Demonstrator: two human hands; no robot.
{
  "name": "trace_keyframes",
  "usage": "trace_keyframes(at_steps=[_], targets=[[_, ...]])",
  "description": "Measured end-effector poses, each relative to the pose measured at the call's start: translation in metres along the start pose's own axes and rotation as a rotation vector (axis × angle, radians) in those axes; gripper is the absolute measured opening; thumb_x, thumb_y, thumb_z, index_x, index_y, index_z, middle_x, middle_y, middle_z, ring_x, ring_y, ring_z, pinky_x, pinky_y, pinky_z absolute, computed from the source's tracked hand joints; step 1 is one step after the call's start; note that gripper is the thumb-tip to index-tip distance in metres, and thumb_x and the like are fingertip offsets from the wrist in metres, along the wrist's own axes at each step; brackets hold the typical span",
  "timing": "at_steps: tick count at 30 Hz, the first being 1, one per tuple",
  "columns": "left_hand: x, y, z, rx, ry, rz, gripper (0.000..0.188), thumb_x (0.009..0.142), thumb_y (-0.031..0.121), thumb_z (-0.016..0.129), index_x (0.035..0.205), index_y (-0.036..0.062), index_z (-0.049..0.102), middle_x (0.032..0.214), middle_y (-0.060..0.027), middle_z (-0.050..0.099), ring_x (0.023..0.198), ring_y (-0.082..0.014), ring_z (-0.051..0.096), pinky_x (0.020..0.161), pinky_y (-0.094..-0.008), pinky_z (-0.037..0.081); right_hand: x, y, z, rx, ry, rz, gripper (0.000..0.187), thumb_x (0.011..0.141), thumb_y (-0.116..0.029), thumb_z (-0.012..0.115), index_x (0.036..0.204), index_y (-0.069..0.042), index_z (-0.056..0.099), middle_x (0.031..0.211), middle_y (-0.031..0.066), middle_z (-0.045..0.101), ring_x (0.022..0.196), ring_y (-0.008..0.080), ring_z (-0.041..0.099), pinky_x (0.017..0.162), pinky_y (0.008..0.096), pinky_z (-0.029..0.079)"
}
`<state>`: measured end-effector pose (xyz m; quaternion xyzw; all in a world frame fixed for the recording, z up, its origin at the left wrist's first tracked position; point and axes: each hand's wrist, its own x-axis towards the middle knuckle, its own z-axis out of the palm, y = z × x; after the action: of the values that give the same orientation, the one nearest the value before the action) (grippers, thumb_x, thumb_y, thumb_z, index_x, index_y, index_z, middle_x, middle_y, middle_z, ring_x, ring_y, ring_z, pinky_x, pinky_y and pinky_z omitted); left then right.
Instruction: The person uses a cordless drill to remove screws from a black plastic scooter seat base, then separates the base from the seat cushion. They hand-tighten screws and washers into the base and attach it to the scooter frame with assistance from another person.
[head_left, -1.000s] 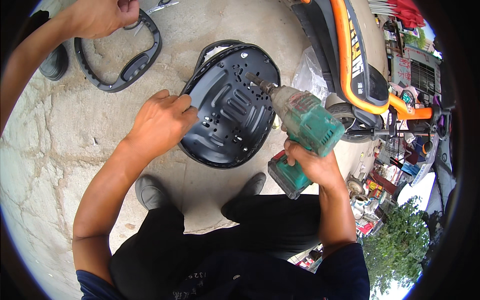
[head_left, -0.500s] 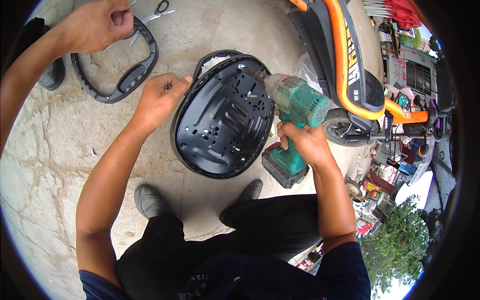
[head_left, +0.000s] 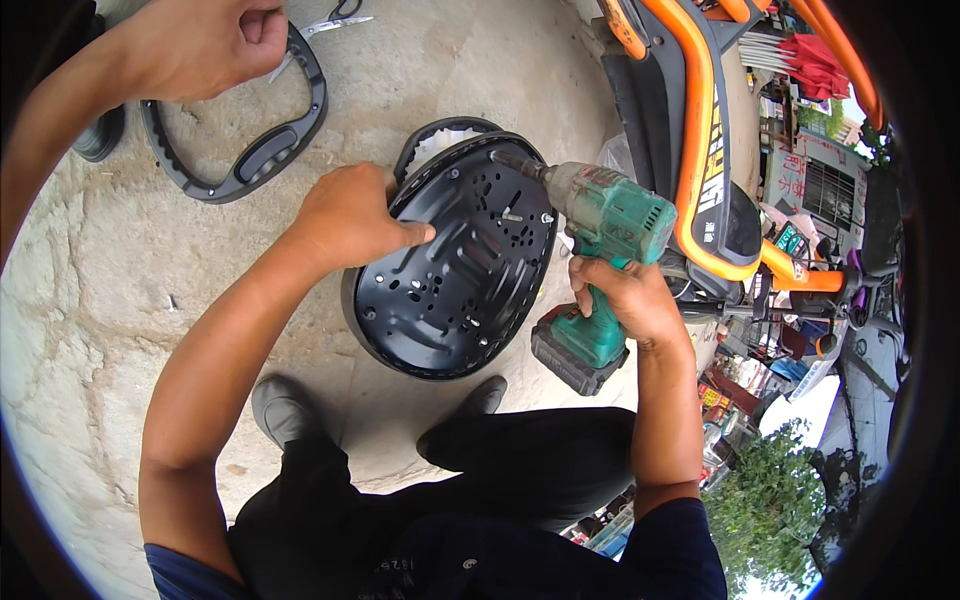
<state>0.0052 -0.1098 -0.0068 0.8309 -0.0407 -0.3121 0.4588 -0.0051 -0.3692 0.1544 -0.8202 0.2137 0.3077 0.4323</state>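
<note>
The black pan [head_left: 445,290] is just beyond our shoes [head_left: 285,408], our left hand [head_left: 352,212] closed on its edge, seemingly to steady it, while our right hand [head_left: 632,298] grips the green power driver [head_left: 622,215], tip at the far edge

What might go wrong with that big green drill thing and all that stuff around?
1. The tip of the green power driver in the right hand might slip on the curved black pan and bump the left hand, which holds the pan's edge.
2. The little bolt on the ground could get kicked away.
3. The scissors look open, near another person's hand, so someone might get nicked.
</note>
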Motion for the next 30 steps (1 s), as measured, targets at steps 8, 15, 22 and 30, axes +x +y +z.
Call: trace_keyframes(at_steps=[8,15,22,30], targets=[[-0.002,0.006,0.007,0.025,-0.045,0.025,0.052,0.069,0.036,0.083,0.094,-0.0056,0.066,0.094,-0.0252,0.069,0.095,-0.0405,0.067,0.088,-0.0453,0.051,0.025,-0.074,-0.037,-0.596,-0.168,0.099,0.028,0.083,-0.008,0.068,0.109,-0.002,0.061,0.072,0.0013,0.058,0.058,0.0115,0.055,0.055,0.0300,0.047],[0.000,0.000,0.013,0.019,-0.001,0.086,0.048,0.069,0.033,0.083,0.091,-0.0052,0.065,0.091,-0.0264,0.068,0.092,-0.0418,0.067,0.086,-0.0468,0.051,0.034,-0.059,-0.033,-0.437,-0.226,0.080,0.017,0.086,-0.008,0.070,0.100,-0.002,0.062,0.071,0.0023,0.059,0.052,0.0115,0.053,0.051,0.0290,0.043],[-0.004,0.005,0.008,-0.038,-0.042,0.056,0.047,0.070,0.032,0.083,0.091,-0.0049,0.064,0.091,-0.0268,0.068,0.091,-0.0424,0.066,0.085,-0.0464,0.051,0.030,-0.051,-0.026,-0.297,-0.152,0.131,0.014,0.085,-0.005,0.070,0.095,-0.003,0.061,0.067,0.0027,0.057,0.049,0.0127,0.052,0.048,0.0284,0.042],[-0.006,0.006,0.012,-0.003,-0.002,0.036,0.049,0.068,0.036,0.083,0.090,-0.0039,0.066,0.090,-0.0271,0.068,0.091,-0.0431,0.066,0.085,-0.0474,0.050,0.016,-0.050,-0.029,-0.407,-0.110,0.097,0.015,0.085,-0.004,0.070,0.097,-0.002,0.061,0.070,0.0025,0.058,0.050,0.0121,0.053,0.049,0.0284,0.043]])
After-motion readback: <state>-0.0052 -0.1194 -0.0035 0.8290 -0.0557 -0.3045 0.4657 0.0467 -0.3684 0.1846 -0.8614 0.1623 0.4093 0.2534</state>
